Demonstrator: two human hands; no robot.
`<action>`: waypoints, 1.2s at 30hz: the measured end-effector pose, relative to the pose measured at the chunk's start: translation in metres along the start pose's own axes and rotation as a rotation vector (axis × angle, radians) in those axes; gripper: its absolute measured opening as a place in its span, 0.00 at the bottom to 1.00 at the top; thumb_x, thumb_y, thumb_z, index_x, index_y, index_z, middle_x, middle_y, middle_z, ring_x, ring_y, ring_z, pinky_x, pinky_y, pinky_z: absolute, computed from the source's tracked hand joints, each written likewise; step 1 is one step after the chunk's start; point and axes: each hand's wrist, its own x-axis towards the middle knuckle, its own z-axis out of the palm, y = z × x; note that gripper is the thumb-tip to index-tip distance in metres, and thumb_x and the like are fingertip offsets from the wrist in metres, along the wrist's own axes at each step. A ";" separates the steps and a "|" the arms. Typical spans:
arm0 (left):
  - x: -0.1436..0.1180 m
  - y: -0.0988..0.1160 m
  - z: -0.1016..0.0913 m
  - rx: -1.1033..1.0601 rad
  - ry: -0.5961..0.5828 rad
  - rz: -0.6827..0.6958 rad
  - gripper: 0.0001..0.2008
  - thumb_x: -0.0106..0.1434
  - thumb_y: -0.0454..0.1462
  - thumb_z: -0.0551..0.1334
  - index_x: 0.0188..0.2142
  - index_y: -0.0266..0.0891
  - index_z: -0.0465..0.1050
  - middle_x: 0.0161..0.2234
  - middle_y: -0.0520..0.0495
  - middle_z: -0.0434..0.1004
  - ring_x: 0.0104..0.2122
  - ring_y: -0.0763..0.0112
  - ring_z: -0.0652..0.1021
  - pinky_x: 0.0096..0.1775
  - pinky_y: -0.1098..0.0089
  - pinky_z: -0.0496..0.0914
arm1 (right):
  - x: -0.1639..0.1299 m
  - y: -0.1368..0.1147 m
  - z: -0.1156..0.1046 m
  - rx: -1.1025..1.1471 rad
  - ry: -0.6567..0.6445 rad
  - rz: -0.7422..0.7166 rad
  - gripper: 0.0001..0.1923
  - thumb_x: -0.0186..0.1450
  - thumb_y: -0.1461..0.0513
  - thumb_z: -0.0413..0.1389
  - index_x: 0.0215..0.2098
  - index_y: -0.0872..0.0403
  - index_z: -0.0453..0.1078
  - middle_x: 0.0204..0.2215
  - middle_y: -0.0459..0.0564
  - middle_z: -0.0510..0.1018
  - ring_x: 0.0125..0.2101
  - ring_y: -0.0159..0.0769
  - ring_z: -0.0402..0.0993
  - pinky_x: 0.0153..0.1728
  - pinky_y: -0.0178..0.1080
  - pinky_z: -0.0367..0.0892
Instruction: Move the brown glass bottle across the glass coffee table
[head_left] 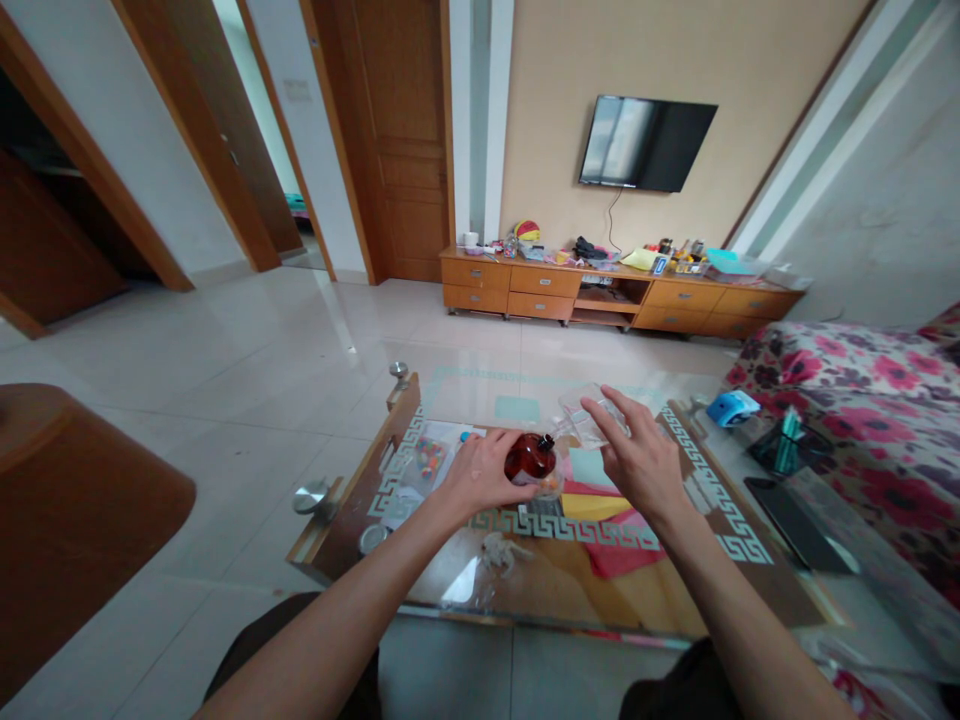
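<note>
Over the glass bench [450,575], the person's left hand [480,475] curls around a small brown bottle [529,458] while the right hand [637,455] pinches a clear plastic cup [581,415] tilted just beside it, best kept steady and close.

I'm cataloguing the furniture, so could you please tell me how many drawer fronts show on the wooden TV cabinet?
5: two stacked at the cabinet's left end, two stacked beside them, one right of the open shelf. The far right end is too unclear to count.
</note>
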 end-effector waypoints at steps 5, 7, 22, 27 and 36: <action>0.000 0.001 -0.001 -0.004 -0.002 0.006 0.41 0.58 0.57 0.72 0.68 0.54 0.66 0.62 0.45 0.76 0.58 0.46 0.77 0.58 0.50 0.70 | 0.001 -0.001 -0.001 -0.009 -0.011 -0.007 0.49 0.64 0.75 0.53 0.78 0.35 0.51 0.73 0.48 0.63 0.65 0.53 0.69 0.49 0.49 0.82; 0.000 0.000 -0.001 0.006 0.000 0.010 0.42 0.58 0.58 0.72 0.68 0.54 0.66 0.62 0.45 0.77 0.58 0.47 0.77 0.57 0.50 0.70 | 0.001 -0.001 -0.001 -0.012 -0.013 -0.019 0.48 0.65 0.74 0.53 0.78 0.35 0.51 0.73 0.48 0.63 0.65 0.52 0.69 0.50 0.49 0.81; -0.001 -0.003 0.003 0.014 0.011 0.021 0.43 0.57 0.59 0.72 0.68 0.55 0.66 0.63 0.46 0.75 0.59 0.47 0.77 0.58 0.51 0.70 | 0.002 0.001 0.004 0.042 -0.021 -0.117 0.48 0.66 0.74 0.53 0.78 0.36 0.50 0.73 0.50 0.63 0.65 0.51 0.67 0.63 0.58 0.72; -0.001 -0.004 0.001 0.013 0.027 0.029 0.42 0.58 0.61 0.70 0.68 0.54 0.66 0.63 0.46 0.75 0.59 0.48 0.77 0.57 0.51 0.71 | 0.001 0.002 0.007 0.055 -0.029 -0.146 0.48 0.66 0.74 0.54 0.78 0.36 0.50 0.73 0.51 0.63 0.65 0.52 0.66 0.63 0.59 0.73; -0.002 -0.002 0.000 0.017 0.008 0.004 0.43 0.58 0.61 0.70 0.68 0.53 0.66 0.62 0.44 0.76 0.59 0.46 0.77 0.58 0.50 0.70 | 0.001 -0.002 0.006 0.060 -0.044 -0.184 0.49 0.65 0.75 0.54 0.78 0.36 0.52 0.74 0.50 0.61 0.66 0.51 0.66 0.63 0.58 0.71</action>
